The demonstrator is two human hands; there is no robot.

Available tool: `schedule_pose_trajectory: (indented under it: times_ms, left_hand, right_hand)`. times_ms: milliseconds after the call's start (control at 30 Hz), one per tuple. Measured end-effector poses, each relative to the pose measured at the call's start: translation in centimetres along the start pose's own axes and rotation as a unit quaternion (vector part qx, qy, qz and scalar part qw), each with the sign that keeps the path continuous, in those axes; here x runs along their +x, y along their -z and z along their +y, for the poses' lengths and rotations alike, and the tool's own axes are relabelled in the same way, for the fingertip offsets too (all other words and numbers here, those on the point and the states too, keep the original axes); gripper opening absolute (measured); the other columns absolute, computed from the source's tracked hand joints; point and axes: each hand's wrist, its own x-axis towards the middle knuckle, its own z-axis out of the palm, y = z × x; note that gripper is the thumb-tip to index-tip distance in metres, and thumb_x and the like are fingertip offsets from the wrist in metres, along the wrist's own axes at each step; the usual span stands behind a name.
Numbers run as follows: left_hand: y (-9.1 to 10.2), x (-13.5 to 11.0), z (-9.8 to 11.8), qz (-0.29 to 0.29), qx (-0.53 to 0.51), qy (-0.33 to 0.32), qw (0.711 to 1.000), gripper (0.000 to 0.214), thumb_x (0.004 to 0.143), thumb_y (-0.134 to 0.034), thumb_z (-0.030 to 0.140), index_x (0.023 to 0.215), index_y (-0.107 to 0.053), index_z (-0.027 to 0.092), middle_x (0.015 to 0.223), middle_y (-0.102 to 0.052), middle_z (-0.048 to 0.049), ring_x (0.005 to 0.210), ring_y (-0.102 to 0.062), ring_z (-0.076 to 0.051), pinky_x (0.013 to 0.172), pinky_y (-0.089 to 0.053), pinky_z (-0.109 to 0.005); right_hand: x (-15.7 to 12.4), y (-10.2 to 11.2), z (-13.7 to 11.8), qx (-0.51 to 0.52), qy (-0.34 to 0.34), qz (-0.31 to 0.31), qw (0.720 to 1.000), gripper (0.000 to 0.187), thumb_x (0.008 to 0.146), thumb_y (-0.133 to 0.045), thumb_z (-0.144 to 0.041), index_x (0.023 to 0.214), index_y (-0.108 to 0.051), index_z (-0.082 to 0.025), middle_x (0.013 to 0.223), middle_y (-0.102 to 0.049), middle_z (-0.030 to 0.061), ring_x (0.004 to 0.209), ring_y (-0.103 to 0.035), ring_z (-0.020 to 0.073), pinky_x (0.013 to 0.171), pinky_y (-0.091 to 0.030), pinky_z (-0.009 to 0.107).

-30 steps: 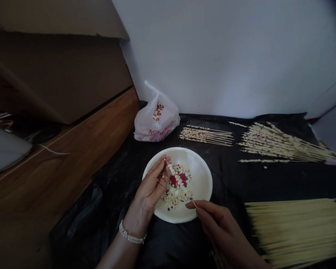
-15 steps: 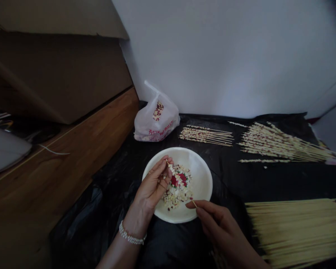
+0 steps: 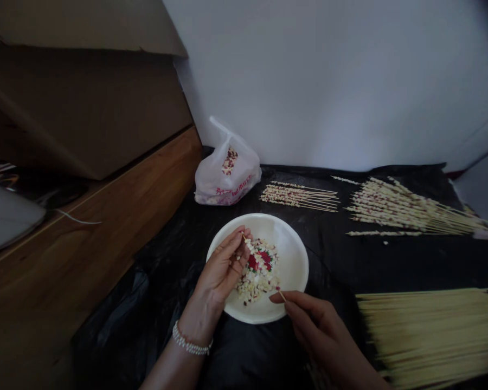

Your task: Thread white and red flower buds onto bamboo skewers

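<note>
A wooden skewer [image 3: 282,296] threaded with small pale and dark-red pieces slants across the white bowl [image 3: 296,246]. My left hand [image 3: 222,268], with a beaded bracelet at the wrist, has its fingers closed around the skewer's upper end. Near the bowl's front right rim, my right hand [image 3: 315,319] pinches the bare lower part between thumb and fingertips. Beneath the skewer, many loose pieces [image 3: 250,290] lie in the bowl, around a red and green pattern on its bottom. The pieces on the skewer are hard to tell from those behind it.
A white plastic bag [image 3: 228,184] of similar pieces stands behind the bowl. Filled skewers lie in a small pile [image 3: 299,195] and a larger pile [image 3: 402,208] to the right. Bare sticks [image 3: 431,336] lie front right on black plastic sheeting [image 3: 329,260]. A cardboard box [image 3: 85,108] stands left.
</note>
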Motion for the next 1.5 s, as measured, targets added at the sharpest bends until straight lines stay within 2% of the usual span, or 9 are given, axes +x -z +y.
schedule_pose_trajectory:
  times_ms: [267,367,533,767,933,1100,1233,1367,1500]
  left_hand:
    - [0.5,0.3,-0.2,-0.019,0.015,-0.019,1.0,0.02,0.083,-0.066,-0.001,0.092,-0.077,0.014,0.098,-0.079,-0.0083,0.077,-0.071,-0.011,0.07,-0.058,-0.017]
    - [0.3,0.2,-0.2,-0.02,0.011,-0.013,1.0,0.019,0.086,-0.064,0.001,0.095,-0.076,0.012,0.097,-0.079,-0.0086,0.074,-0.071,-0.01,0.068,-0.058,-0.017]
    - [0.0,0.4,-0.2,-0.007,-0.049,0.021,0.999,0.016,0.095,-0.059,0.014,0.102,-0.074,0.011,0.09,-0.077,-0.0088,0.073,-0.072,-0.012,0.064,-0.058,-0.02]
    - [-0.1,0.2,0.0,0.018,-0.039,0.052,0.998,0.013,0.086,-0.069,0.007,0.097,-0.075,0.009,0.079,-0.074,-0.0039,0.062,-0.065,-0.008,0.058,-0.053,-0.016]
    - [0.1,0.5,-0.1,0.005,-0.026,0.038,0.999,0.013,0.08,-0.074,0.007,0.093,-0.077,0.009,0.082,-0.074,-0.0045,0.067,-0.066,-0.008,0.062,-0.054,-0.016]
    - [0.6,0.5,-0.3,-0.014,-0.002,0.038,0.999,0.013,0.078,-0.078,0.01,0.092,-0.078,0.01,0.083,-0.074,-0.0041,0.067,-0.065,-0.009,0.063,-0.055,-0.017]
    - [0.6,0.4,-0.4,-0.026,0.016,0.054,0.998,0.014,0.08,-0.075,0.007,0.093,-0.078,0.011,0.079,-0.072,-0.003,0.066,-0.064,-0.009,0.062,-0.055,-0.018]
    - [0.2,0.8,-0.5,0.0,-0.041,0.067,0.997,0.016,0.086,-0.066,0.006,0.098,-0.076,0.012,0.086,-0.075,-0.0046,0.072,-0.068,-0.01,0.067,-0.056,-0.017]
    - [0.6,1.5,-0.3,0.013,-0.073,0.124,0.989,0.036,0.086,-0.051,-0.007,0.11,-0.071,0.011,0.089,-0.076,-0.0078,0.084,-0.073,-0.015,0.08,-0.058,-0.022]
  right_hand:
    - [0.1,-0.1,-0.2,-0.014,0.001,-0.001,1.0,0.042,0.08,-0.066,-0.049,0.101,-0.081,-0.016,0.05,-0.025,-0.0098,0.046,-0.02,0.0106,0.045,-0.014,0.026]
    - [0.1,-0.1,-0.3,-0.016,0.007,0.003,1.0,0.041,0.081,-0.066,-0.049,0.099,-0.081,-0.016,0.05,-0.025,-0.0098,0.047,-0.02,0.0105,0.045,-0.013,0.026]
    - [0.3,0.0,-0.1,-0.001,0.01,0.003,1.0,0.041,0.082,-0.066,-0.048,0.101,-0.08,-0.014,0.051,-0.025,-0.0103,0.048,-0.019,0.0104,0.046,-0.013,0.026]
    - [0.0,0.3,0.5,-0.031,0.03,-0.017,0.999,0.035,0.087,-0.063,-0.041,0.103,-0.08,-0.016,0.052,-0.025,-0.0097,0.048,-0.019,0.0105,0.046,-0.012,0.026]
    - [0.1,0.3,0.6,-0.037,0.045,0.009,0.998,0.035,0.085,-0.066,-0.041,0.103,-0.08,-0.015,0.051,-0.026,-0.0093,0.047,-0.022,0.0106,0.045,-0.013,0.026]
    - [0.1,0.2,0.3,-0.027,0.047,-0.01,0.998,0.037,0.088,-0.064,-0.043,0.104,-0.08,-0.014,0.051,-0.024,-0.0101,0.047,-0.02,0.0101,0.045,-0.013,0.025]
    - [0.2,0.2,-0.1,-0.023,0.037,-0.015,0.999,0.039,0.086,-0.065,-0.045,0.102,-0.08,-0.013,0.052,-0.028,-0.0092,0.048,-0.022,0.0101,0.046,-0.015,0.026]
    - [0.2,0.2,-0.1,0.004,0.026,-0.013,1.0,0.038,0.086,-0.065,-0.046,0.101,-0.08,-0.015,0.05,-0.025,-0.0104,0.046,-0.02,0.0097,0.045,-0.013,0.026]
    - [0.2,0.2,0.1,0.011,0.029,-0.01,0.999,0.036,0.086,-0.067,-0.045,0.101,-0.08,-0.016,0.05,-0.024,-0.0108,0.046,-0.019,0.0094,0.044,-0.012,0.025]
